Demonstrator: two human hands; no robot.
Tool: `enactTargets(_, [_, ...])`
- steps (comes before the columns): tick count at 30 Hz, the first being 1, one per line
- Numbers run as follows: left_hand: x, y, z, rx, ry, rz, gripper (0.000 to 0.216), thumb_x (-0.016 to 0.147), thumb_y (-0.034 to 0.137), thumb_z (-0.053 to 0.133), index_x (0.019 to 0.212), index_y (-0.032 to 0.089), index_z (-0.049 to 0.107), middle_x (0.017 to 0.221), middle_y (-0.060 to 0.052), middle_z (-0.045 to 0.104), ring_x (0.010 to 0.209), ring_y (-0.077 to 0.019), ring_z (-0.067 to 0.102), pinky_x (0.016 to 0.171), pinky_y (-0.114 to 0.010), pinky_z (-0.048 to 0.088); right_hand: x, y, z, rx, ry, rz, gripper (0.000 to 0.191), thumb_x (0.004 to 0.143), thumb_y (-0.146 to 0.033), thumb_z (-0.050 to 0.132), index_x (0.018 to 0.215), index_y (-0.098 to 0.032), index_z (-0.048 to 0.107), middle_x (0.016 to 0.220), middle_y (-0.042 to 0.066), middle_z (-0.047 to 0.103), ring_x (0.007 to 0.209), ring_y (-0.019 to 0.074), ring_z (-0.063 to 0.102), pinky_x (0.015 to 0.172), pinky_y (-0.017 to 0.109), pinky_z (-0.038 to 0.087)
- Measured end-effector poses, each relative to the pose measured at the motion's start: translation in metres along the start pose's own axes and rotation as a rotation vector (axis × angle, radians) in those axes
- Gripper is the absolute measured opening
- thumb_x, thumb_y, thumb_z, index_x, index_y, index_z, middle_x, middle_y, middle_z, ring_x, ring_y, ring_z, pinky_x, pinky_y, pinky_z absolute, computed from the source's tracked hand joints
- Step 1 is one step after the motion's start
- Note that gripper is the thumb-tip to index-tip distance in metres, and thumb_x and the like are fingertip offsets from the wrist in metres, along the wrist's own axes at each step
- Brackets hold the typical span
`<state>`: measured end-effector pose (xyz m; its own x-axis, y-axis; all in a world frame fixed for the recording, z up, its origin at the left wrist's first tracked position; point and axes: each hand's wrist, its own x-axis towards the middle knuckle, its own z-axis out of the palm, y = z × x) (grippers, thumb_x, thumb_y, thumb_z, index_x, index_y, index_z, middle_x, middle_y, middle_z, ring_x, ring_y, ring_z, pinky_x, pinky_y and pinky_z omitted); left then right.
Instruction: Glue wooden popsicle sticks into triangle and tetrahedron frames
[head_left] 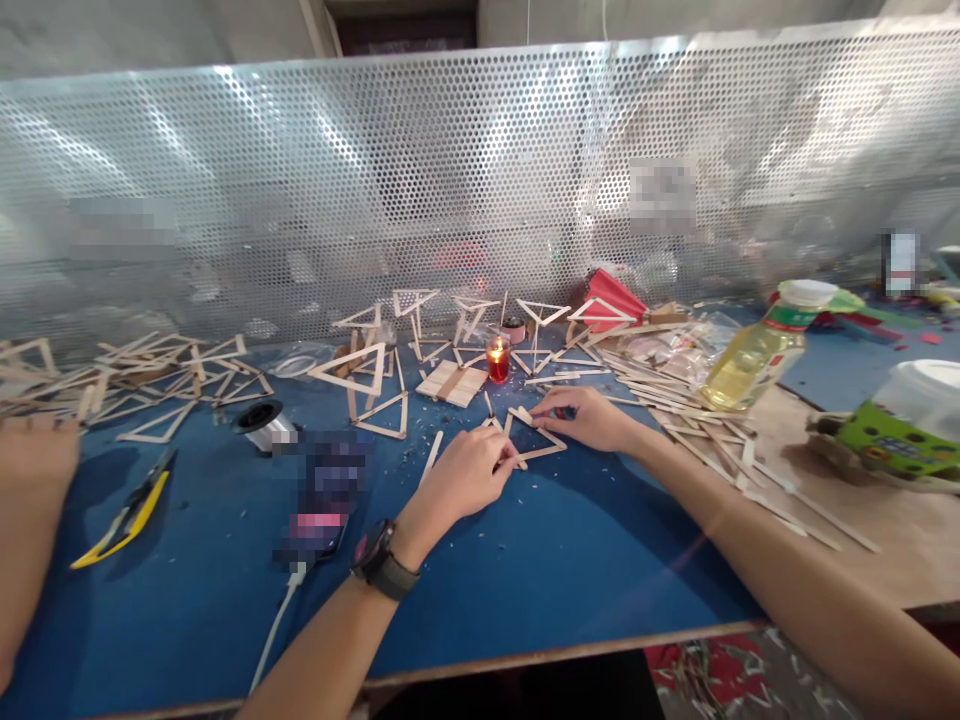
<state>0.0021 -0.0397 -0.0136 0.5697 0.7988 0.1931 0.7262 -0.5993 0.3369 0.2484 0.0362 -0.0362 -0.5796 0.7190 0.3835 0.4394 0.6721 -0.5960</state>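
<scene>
A triangle of flat wooden craft sticks (pixel 544 454) lies in front of me, between my hands on the blue tabletop. At its lower left corner my left hand (pixel 466 468), with a watch on the wrist, has its fingers closed on the sticks. My right hand (pixel 592 418) pinches the upper part of the same triangle with thumb and forefinger. Another stick piece (pixel 489 405) sticks up just beyond my left hand, partly hidden by it. A lit candle in a red glass (pixel 498 362) stands behind the triangle, beside a bundle of craft sticks (pixel 451 384).
Several stick frames (pixel 379 370) stand along the perforated metal screen (pixel 450 150). A spool (pixel 266 428), a phone (pixel 322 500) with a cable and yellow-handled pliers (pixel 127 515) lie left. Another person's arm (pixel 34 480) rests far left. An oil bottle (pixel 765 350) and loose sticks (pixel 720 440) are right.
</scene>
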Motion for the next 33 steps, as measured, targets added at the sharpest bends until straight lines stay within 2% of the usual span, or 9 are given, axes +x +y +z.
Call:
enactTargets(3, [0.001, 0.006, 0.003, 0.033, -0.001, -0.023, 0.019, 0.099, 0.025, 0.055, 0.088, 0.019, 0.07, 0.091, -0.007, 0.071, 0.088, -0.0236, 0.066, 0.076, -0.036, 0.049, -0.001, -0.002, 0.002, -0.047, 0.005, -0.01, 0.031, 0.092, -0.049, 0.067, 0.104, -0.024, 0.08, 0.088, 0.006, 0.072, 0.067, 0.0158, 0.06, 0.062, 0.029, 0.045])
enactTargets(6, [0.001, 0.009, 0.006, 0.055, 0.019, -0.04, 0.019, 0.099, 0.024, 0.055, 0.087, 0.019, 0.07, 0.094, -0.008, 0.072, 0.09, -0.0245, 0.066, 0.078, -0.038, 0.049, -0.002, -0.004, 0.004, -0.084, 0.029, -0.068, 0.03, 0.09, -0.05, 0.07, 0.099, -0.023, 0.08, 0.084, 0.006, 0.072, 0.065, 0.0157, 0.058, 0.062, 0.03, 0.045])
enactTargets(9, [0.0, 0.013, 0.008, 0.051, 0.042, -0.071, 0.021, 0.098, 0.024, 0.055, 0.085, 0.019, 0.069, 0.093, -0.008, 0.072, 0.089, -0.0246, 0.066, 0.078, -0.037, 0.049, -0.001, -0.005, 0.006, -0.1, 0.055, -0.106, 0.029, 0.093, -0.048, 0.067, 0.095, -0.023, 0.08, 0.085, 0.007, 0.072, 0.069, 0.017, 0.062, 0.066, 0.03, 0.047])
enactTargets(15, [0.0, 0.027, 0.011, -0.034, 0.055, -0.174, 0.018, 0.096, 0.023, 0.058, 0.082, 0.017, 0.069, 0.09, -0.008, 0.071, 0.083, -0.0221, 0.066, 0.069, -0.032, 0.048, -0.001, -0.009, 0.003, -0.079, 0.031, -0.159, 0.025, 0.098, -0.039, 0.063, 0.1, -0.02, 0.08, 0.096, 0.009, 0.074, 0.083, 0.019, 0.069, 0.076, 0.03, 0.052])
enactTargets(19, [0.001, 0.028, 0.015, -0.138, 0.054, -0.14, 0.019, 0.097, 0.027, 0.059, 0.083, 0.018, 0.068, 0.088, -0.007, 0.07, 0.083, -0.0208, 0.065, 0.071, -0.031, 0.048, -0.002, -0.008, 0.002, -0.07, 0.018, -0.138, 0.024, 0.098, -0.038, 0.063, 0.099, -0.022, 0.08, 0.097, 0.008, 0.075, 0.085, 0.0195, 0.07, 0.076, 0.029, 0.052])
enactTargets(22, [0.0, 0.026, 0.015, -0.184, 0.041, -0.051, 0.015, 0.094, 0.03, 0.063, 0.088, 0.018, 0.068, 0.086, -0.006, 0.067, 0.084, -0.0207, 0.064, 0.074, -0.031, 0.049, -0.002, -0.006, 0.001, -0.067, 0.017, -0.116, 0.024, 0.098, -0.038, 0.062, 0.098, -0.022, 0.081, 0.096, 0.008, 0.075, 0.081, 0.0186, 0.07, 0.074, 0.029, 0.051])
enactTargets(25, [-0.003, 0.024, 0.013, -0.186, 0.011, 0.007, 0.016, 0.094, 0.031, 0.064, 0.102, 0.019, 0.068, 0.098, -0.007, 0.068, 0.093, -0.0218, 0.064, 0.081, -0.032, 0.05, -0.003, -0.004, 0.0, -0.065, 0.02, -0.097, 0.025, 0.098, -0.038, 0.062, 0.095, -0.022, 0.081, 0.093, 0.007, 0.075, 0.078, 0.0177, 0.069, 0.072, 0.028, 0.05])
enactTargets(29, [-0.006, 0.02, 0.006, -0.067, -0.007, -0.041, 0.031, 0.094, 0.036, 0.061, 0.12, 0.02, 0.062, 0.113, -0.01, 0.067, 0.103, -0.0261, 0.064, 0.085, -0.036, 0.052, -0.004, -0.004, 0.0, -0.06, 0.03, -0.088, 0.026, 0.098, -0.039, 0.063, 0.095, -0.022, 0.082, 0.093, 0.007, 0.076, 0.077, 0.0179, 0.069, 0.073, 0.029, 0.051])
enactTargets(33, [-0.008, 0.015, -0.003, 0.092, -0.046, -0.114, 0.038, 0.092, 0.045, 0.061, 0.119, 0.018, 0.059, 0.106, -0.011, 0.07, 0.097, -0.03, 0.067, 0.077, -0.038, 0.051, -0.003, -0.006, 0.0, -0.074, 0.014, -0.104, 0.027, 0.099, -0.04, 0.061, 0.097, -0.022, 0.081, 0.092, 0.007, 0.077, 0.077, 0.018, 0.069, 0.072, 0.029, 0.051])
